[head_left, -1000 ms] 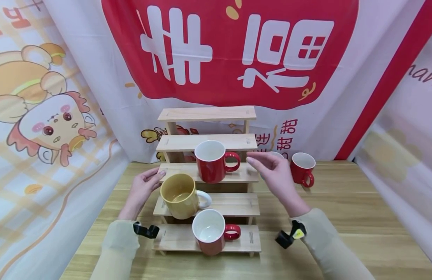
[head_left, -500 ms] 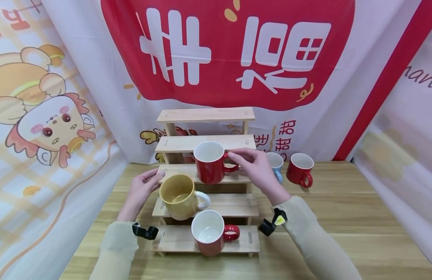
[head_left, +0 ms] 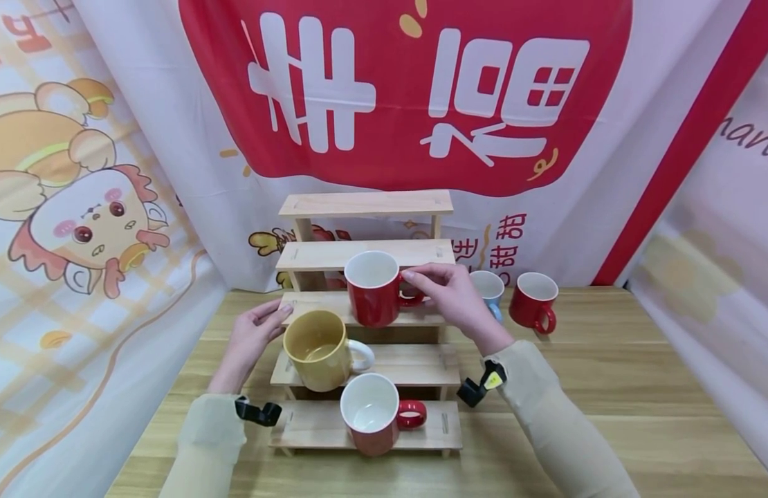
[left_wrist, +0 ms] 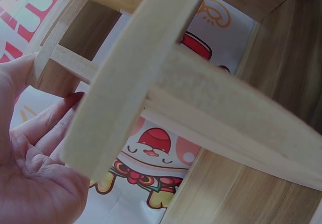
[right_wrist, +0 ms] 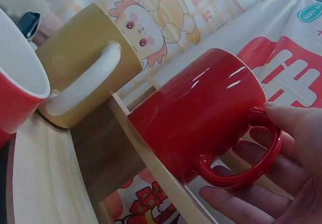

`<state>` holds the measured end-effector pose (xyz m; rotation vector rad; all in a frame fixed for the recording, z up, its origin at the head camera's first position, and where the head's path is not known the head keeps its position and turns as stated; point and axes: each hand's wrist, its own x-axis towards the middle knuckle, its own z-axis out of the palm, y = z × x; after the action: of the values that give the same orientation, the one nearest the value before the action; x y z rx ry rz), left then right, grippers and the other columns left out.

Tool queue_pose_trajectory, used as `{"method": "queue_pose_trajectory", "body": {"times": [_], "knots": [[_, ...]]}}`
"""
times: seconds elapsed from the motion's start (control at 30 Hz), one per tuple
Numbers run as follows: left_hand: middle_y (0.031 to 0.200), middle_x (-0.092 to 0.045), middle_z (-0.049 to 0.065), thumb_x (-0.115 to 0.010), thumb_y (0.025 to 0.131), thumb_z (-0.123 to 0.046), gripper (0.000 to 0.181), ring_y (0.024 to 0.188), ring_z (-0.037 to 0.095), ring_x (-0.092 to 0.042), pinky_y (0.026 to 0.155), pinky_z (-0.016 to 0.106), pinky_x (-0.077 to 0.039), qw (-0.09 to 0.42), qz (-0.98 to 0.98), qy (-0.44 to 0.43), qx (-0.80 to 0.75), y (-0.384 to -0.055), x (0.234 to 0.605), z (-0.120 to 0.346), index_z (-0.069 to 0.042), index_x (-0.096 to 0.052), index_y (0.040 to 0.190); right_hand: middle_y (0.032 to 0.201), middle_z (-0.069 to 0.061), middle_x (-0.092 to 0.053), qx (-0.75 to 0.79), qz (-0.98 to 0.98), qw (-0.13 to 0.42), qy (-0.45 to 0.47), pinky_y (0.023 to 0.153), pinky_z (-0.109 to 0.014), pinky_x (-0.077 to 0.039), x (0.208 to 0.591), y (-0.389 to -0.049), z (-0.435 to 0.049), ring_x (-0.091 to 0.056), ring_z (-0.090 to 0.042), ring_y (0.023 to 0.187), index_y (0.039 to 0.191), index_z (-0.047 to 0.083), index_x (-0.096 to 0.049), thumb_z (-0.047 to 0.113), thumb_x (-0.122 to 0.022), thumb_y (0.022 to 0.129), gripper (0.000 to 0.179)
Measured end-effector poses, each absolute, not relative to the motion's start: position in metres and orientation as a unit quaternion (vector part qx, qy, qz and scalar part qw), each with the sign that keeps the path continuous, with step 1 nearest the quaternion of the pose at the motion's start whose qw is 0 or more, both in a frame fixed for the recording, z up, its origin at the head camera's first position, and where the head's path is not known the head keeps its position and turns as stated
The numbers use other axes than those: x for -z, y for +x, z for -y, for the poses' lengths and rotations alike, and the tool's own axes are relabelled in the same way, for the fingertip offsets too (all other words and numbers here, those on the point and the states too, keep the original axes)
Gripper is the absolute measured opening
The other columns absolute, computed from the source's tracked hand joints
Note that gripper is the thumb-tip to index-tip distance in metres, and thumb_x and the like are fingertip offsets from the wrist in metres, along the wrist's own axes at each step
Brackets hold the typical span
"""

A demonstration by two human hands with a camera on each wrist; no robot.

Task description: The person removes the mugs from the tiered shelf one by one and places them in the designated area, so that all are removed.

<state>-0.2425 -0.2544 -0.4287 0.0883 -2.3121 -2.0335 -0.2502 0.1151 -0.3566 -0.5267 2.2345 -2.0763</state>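
A red mug [head_left: 373, 302] with a white inside stands on the middle tier of a stepped wooden shelf [head_left: 365, 203]. My right hand [head_left: 463, 304] holds its handle; in the right wrist view the thumb lies on the top of the red handle [right_wrist: 251, 171] and the fingers are behind it. My left hand [head_left: 247, 346] grips the left end of the same tier, thumb above and fingers below the board [left_wrist: 55, 80] in the left wrist view. A yellow mug [head_left: 322, 363] with a white handle sits one tier lower, and another red mug [head_left: 374, 437] on the lowest.
A light blue mug [head_left: 492, 299], partly behind my right hand, and a red mug [head_left: 533, 308] stand on the wooden table [head_left: 608, 373] right of the shelf. Printed cloth [head_left: 390, 166] hangs behind and at both sides.
My right hand has moved left from beside the shelf and taken the red mug's handle. The blue mug has come into fuller view. My left hand stays at the shelf.
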Motion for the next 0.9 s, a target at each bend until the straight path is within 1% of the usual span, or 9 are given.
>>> {"method": "queue_pose_trajectory", "body": {"times": [0.17, 0.27, 0.43, 0.73, 0.9], "knots": [[0.130, -0.065, 0.016, -0.071, 0.099, -0.033, 0.063, 0.098, 0.005, -0.067, 0.089, 0.024, -0.057, 0.029, 0.753, 0.027, 0.657, -0.243, 0.428, 0.255, 0.006, -0.051, 0.144, 0.111, -0.015, -0.073, 0.675, -0.719, 0.018, -0.165, 0.078, -0.043, -0.063, 0.360, -0.249, -0.115, -0.071, -0.029, 0.101, 0.120, 0.007, -0.075, 0.028, -0.071, 0.099, 0.030], [0.132, -0.064, 0.017, -0.070, 0.099, -0.033, 0.063, 0.098, 0.005, -0.067, 0.089, 0.024, -0.057, 0.027, 0.754, 0.026, 0.656, -0.243, 0.428, 0.255, 0.006, -0.050, 0.145, 0.110, -0.012, -0.074, 0.678, -0.716, 0.014, -0.164, 0.078, -0.042, -0.063, 0.363, -0.249, -0.116, -0.070, -0.028, 0.101, 0.120, 0.008, -0.075, 0.029, -0.071, 0.099, 0.030], [0.131, -0.064, 0.016, -0.070, 0.099, -0.033, 0.062, 0.098, 0.005, -0.067, 0.090, 0.024, -0.057, 0.029, 0.754, 0.027, 0.656, -0.242, 0.427, 0.255, 0.005, -0.051, 0.144, 0.109, -0.011, -0.074, 0.677, -0.717, 0.001, -0.163, 0.077, -0.041, -0.063, 0.369, -0.251, -0.117, -0.070, -0.028, 0.099, 0.118, 0.008, -0.075, 0.031, -0.072, 0.098, 0.030], [0.133, -0.063, 0.018, -0.069, 0.100, -0.032, 0.061, 0.098, 0.004, -0.067, 0.089, 0.023, -0.057, 0.026, 0.754, 0.030, 0.656, -0.245, 0.430, 0.257, 0.005, -0.050, 0.145, 0.107, -0.016, -0.073, 0.682, -0.711, -0.032, -0.169, 0.071, -0.041, -0.064, 0.374, -0.250, -0.115, -0.071, -0.028, 0.093, 0.114, 0.001, -0.074, 0.024, -0.072, 0.099, 0.028], [0.131, -0.064, 0.014, -0.070, 0.100, -0.033, 0.061, 0.100, 0.004, -0.066, 0.090, 0.024, -0.056, 0.022, 0.756, 0.032, 0.653, -0.245, 0.430, 0.256, 0.004, -0.051, 0.145, 0.107, -0.014, -0.073, 0.684, -0.712, -0.039, -0.155, 0.070, -0.040, -0.064, 0.376, -0.248, -0.117, -0.071, -0.027, 0.092, 0.113, 0.003, -0.075, 0.029, -0.073, 0.097, 0.030]]}}
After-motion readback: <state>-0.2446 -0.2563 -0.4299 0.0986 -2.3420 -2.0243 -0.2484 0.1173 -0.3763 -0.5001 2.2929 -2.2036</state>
